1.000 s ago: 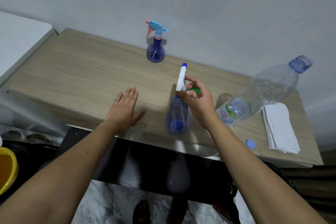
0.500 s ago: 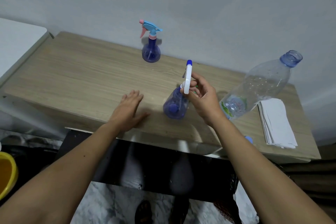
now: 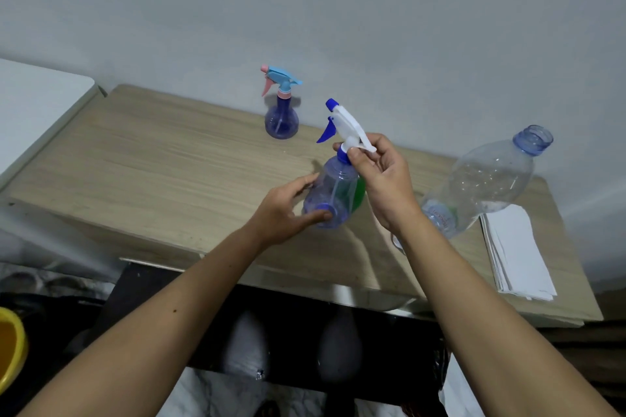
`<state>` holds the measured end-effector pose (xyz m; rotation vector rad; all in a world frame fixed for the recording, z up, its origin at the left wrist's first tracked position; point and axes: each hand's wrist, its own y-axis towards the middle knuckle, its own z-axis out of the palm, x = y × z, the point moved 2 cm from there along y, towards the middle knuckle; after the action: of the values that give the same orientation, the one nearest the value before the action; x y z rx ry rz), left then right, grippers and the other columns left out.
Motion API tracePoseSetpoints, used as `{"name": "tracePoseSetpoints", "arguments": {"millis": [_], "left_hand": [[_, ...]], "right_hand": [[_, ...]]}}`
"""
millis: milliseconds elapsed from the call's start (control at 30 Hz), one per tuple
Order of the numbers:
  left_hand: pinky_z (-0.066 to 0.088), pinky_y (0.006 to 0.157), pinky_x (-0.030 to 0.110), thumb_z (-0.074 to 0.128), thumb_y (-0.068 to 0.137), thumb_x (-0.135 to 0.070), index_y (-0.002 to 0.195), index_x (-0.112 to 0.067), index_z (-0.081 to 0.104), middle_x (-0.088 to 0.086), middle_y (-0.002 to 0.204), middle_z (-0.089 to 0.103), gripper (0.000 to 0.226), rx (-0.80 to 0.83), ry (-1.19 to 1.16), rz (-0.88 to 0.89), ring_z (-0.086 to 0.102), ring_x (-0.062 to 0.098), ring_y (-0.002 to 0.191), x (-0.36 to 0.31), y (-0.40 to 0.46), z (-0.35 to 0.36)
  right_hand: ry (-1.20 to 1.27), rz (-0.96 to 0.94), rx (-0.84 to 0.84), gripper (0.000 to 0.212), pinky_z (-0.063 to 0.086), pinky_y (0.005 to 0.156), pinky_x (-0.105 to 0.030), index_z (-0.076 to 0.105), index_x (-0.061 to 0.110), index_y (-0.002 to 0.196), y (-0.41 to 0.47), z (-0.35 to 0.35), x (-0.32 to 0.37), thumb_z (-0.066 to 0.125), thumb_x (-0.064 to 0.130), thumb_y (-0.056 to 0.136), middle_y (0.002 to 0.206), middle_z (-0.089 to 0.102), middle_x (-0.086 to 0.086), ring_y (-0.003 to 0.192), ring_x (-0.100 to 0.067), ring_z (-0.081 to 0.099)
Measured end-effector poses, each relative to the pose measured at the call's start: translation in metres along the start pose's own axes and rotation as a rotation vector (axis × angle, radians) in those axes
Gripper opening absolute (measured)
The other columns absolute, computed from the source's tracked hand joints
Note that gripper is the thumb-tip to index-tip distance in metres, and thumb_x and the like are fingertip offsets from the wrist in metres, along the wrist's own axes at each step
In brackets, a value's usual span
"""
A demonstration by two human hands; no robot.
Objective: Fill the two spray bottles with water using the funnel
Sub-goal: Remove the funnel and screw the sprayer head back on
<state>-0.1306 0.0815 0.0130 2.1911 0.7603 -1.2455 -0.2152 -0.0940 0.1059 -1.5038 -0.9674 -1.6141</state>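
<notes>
Spray bottle [image 3: 333, 195] sits steadied in my left grip [image 3: 288, 210] while my right grip [image 3: 379, 176] pinches its trigger head [image 3: 345, 127]; unscrewing comes next.

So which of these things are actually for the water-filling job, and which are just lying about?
For the job:
- near spray bottle, held in both hands
- far spray bottle
- water bottle, uncapped
- green shape behind the near bottle, maybe the funnel

Lying about:
- paper stack
- yellow bowl
</notes>
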Motion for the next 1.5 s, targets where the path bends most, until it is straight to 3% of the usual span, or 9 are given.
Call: {"name": "tracePoseSetpoints", "arguments": {"millis": [100, 200, 367, 467, 600, 800, 1133, 1300, 1500], "left_hand": [[0.051, 0.102, 0.017, 0.093, 0.078, -0.034, 0.138, -0.016, 0.062, -0.014, 0.126, 0.071, 0.07, -0.062, -0.073, -0.03, 0.068, -0.003, 0.117, -0.007, 0.017, -0.011], [0.053, 0.102, 0.018, 0.095, 0.074, -0.041, 0.142, -0.016, 0.062, -0.01, 0.129, 0.072, 0.079, -0.144, -0.081, -0.039, 0.068, 0.0, 0.118, -0.008, 0.039, -0.022], [0.049, 0.097, 0.01, 0.099, 0.071, -0.028, 0.136, -0.02, 0.063, -0.021, 0.12, 0.068, 0.074, -0.25, -0.154, -0.108, 0.065, -0.01, 0.113, 0.004, 0.082, -0.019], [0.049, 0.093, 0.006, 0.099, 0.07, -0.028, 0.138, -0.014, 0.062, -0.017, 0.119, 0.067, 0.078, -0.269, -0.173, -0.142, 0.064, -0.011, 0.112, 0.017, 0.105, -0.01], [0.055, 0.095, 0.015, 0.099, 0.071, -0.029, 0.139, -0.013, 0.06, -0.005, 0.125, 0.07, 0.08, -0.281, -0.179, -0.164, 0.069, 0.004, 0.114, 0.04, 0.131, -0.001], [0.059, 0.103, 0.034, 0.097, 0.072, -0.038, 0.14, -0.016, 0.057, -0.003, 0.128, 0.07, 0.082, -0.273, -0.16, -0.145, 0.07, 0.01, 0.116, 0.071, 0.162, 0.006], [0.061, 0.1, 0.039, 0.096, 0.069, -0.047, 0.136, -0.017, 0.058, -0.002, 0.129, 0.07, 0.083, -0.339, -0.123, -0.127, 0.069, 0.014, 0.118, 0.088, 0.172, 0.02], [0.06, 0.101, 0.038, 0.097, 0.07, -0.045, 0.137, -0.018, 0.057, -0.003, 0.131, 0.068, 0.083, -0.337, -0.113, -0.122, 0.068, 0.012, 0.12, 0.088, 0.174, 0.021], [0.06, 0.102, 0.04, 0.092, 0.068, -0.061, 0.142, -0.021, 0.055, -0.005, 0.135, 0.068, 0.092, -0.33, -0.066, -0.126, 0.067, 0.011, 0.123, 0.093, 0.175, 0.022]], "right_hand": [[0.037, -0.031, -0.018, 0.022, 0.056, 0.106, -0.043, 0.061, 0.0, 0.123, 0.021, 0.005, 0.01, 0.064, 0.009, 0.103, 0.12, 0.075, -0.024, 0.117, -0.029, 0.073], [0.045, -0.051, -0.041, 0.02, 0.056, 0.106, -0.042, 0.064, 0.005, 0.122, 0.045, 0.009, 0.018, 0.064, 0.011, 0.103, 0.118, 0.075, -0.022, 0.115, -0.027, 0.073], [-0.044, -0.079, -0.088, 0.016, 0.054, 0.085, -0.026, 0.068, 0.008, 0.117, 0.086, 0.013, 0.015, 0.068, 0.014, 0.102, 0.093, 0.074, 0.001, 0.088, -0.008, 0.068], [-0.077, -0.083, -0.132, 0.018, 0.055, 0.083, -0.022, 0.068, 0.004, 0.119, 0.108, 0.012, 0.004, 0.067, 0.013, 0.103, 0.088, 0.072, 0.006, 0.084, -0.005, 0.067], [-0.088, -0.059, -0.152, 0.012, 0.054, 0.079, -0.017, 0.068, 0.007, 0.115, 0.134, 0.01, -0.015, 0.066, 0.011, 0.103, 0.086, 0.072, 0.007, 0.08, 0.0, 0.067], [-0.091, -0.057, -0.186, 0.017, 0.053, 0.075, -0.015, 0.067, 0.002, 0.118, 0.163, 0.013, -0.037, 0.066, 0.007, 0.102, 0.089, 0.071, 0.003, 0.077, 0.004, 0.067], [-0.082, -0.044, -0.209, 0.007, 0.057, 0.079, -0.019, 0.069, 0.016, 0.11, 0.177, 0.014, -0.052, 0.065, 0.016, 0.104, 0.091, 0.071, 0.006, 0.08, 0.004, 0.069], [-0.102, -0.028, -0.2, 0.012, 0.057, 0.078, -0.018, 0.068, 0.016, 0.116, 0.177, 0.012, -0.049, 0.065, 0.017, 0.104, 0.095, 0.072, 0.007, 0.083, 0.005, 0.07], [-0.093, -0.022, -0.209, 0.015, 0.057, 0.078, -0.016, 0.069, 0.009, 0.118, 0.176, 0.012, -0.046, 0.066, 0.014, 0.104, 0.092, 0.072, 0.005, 0.08, 0.007, 0.07]]}}
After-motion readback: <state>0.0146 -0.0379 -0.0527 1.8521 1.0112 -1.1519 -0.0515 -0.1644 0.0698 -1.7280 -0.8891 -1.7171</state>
